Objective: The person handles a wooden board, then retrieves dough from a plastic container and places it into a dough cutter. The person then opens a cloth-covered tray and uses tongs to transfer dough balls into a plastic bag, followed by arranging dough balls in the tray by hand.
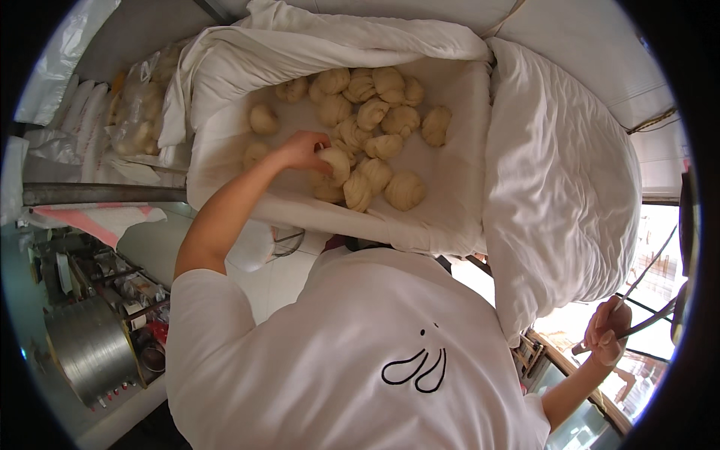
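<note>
A cloth-lined box (455, 169) before me holds many pale twisted bread rolls (405, 190), heaped mostly in its middle. Over its near left part reaches my left hand (309, 151), its fingers closed around one pale roll (336, 164) just above others. Far out at the lower right, away from the box, my right hand (608, 332) grips a long-armed metal tool (652, 325), which looks like tongs; its far end is hidden at the picture's edge. Two more rolls lie apart on the left of the box, partly beside my left forearm.
White quilted cloth (562, 169) hangs over the box's right side, and more is bunched along its far edge. Plastic bags of rolls (143, 112) stand at left above a metal rail (104, 193). Lower left are a large metal pot (93, 349) and a cluttered rack.
</note>
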The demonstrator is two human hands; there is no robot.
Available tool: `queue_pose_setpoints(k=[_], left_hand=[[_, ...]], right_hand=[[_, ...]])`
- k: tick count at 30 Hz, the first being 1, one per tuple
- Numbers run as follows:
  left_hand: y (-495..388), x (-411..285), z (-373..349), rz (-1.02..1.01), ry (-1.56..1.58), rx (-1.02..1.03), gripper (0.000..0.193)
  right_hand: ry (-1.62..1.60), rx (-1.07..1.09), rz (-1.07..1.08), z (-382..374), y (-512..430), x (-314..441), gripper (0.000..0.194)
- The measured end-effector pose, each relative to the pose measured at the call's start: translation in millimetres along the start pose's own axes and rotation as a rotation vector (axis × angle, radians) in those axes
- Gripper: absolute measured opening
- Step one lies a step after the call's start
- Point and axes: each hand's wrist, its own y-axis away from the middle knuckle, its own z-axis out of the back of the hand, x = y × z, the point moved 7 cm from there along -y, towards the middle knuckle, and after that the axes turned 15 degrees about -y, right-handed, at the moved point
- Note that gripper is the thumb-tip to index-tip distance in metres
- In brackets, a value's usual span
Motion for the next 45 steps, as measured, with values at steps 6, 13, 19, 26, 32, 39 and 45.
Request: queue_pose_setpoints(k=[6,13,19,26,32,39,45], left_hand=[[0.1,46.1,47.1,-0.011,-0.371,-0.069,0.074],[-91.1,55.4,65.7,0.246,0.088,-0.570,0.101],[-145.7,58.8,37.4,0.187,0.916,-0.308,0.103],[-134.0,-17.2,49.4,0.031,0.303,-0.418,0.078],[-38.5,-163.8,8.1,-0.602,0.046,-0.640,0.077],[-47.9,-92.0,-34.2,-0.189,0.715,0.274,0.090],[-21.6,6.5,-47.1,-0.083,-0.466,-0.046,0.113]], right_hand=[[0.087,-0.225,-0.019,3.7,0.6,-4.8,0.039],[-0.028,-0.444,-0.013,6.1,-20.1,-56.8,0.023],[-0.235,-0.553,-0.090,0.1,-9.1,-95.7,0.023],[-0.279,-0.532,-0.094,0.2,-17.8,-108.6,0.024],[-0.205,-0.436,-0.089,-1.7,-51.4,-98.3,0.027],[-0.206,-0.399,-0.066,8.8,-53.2,-96.2,0.026],[-0.339,-0.470,-0.046,24.2,-58.5,-121.4,0.019]])
